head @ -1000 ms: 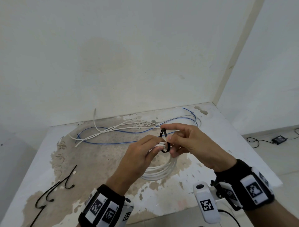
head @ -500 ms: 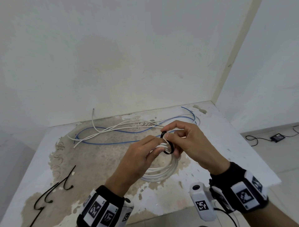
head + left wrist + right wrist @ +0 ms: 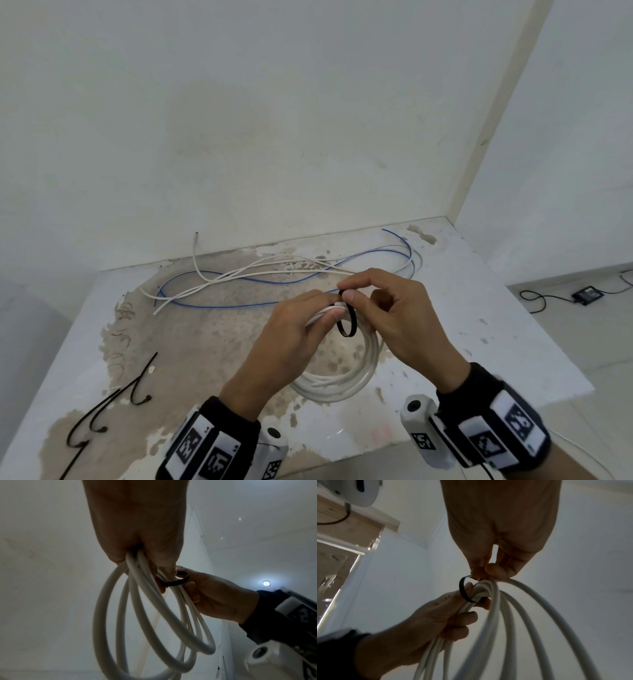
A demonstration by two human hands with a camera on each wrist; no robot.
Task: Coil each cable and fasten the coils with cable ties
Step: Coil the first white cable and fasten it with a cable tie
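Note:
A white cable coil [image 3: 342, 380] hangs above the table, gripped at its top by my left hand [image 3: 301, 329], whose fingers curl round the bundled strands [image 3: 137, 563]. A black cable tie [image 3: 346, 320] loops around the bundle beside my left fingertips. My right hand [image 3: 383, 308] pinches the top of the tie between thumb and forefinger. In the right wrist view the black cable tie [image 3: 464, 591] circles the white cable coil [image 3: 488, 595] loosely, with a gap showing. Loose white cables [image 3: 239, 277] and a blue cable [image 3: 222, 305] lie tangled at the back of the table.
Several spare black cable ties [image 3: 113, 401] lie at the table's front left. The table [image 3: 496, 329] is white with worn brown patches and stands in a wall corner. A black adapter with its cord [image 3: 587, 294] lies on the floor to the right.
My right hand has shifted slightly along the tie's top; the loop now hangs rounder and lower around the bundle. The left hand keeps its grip on the coil.

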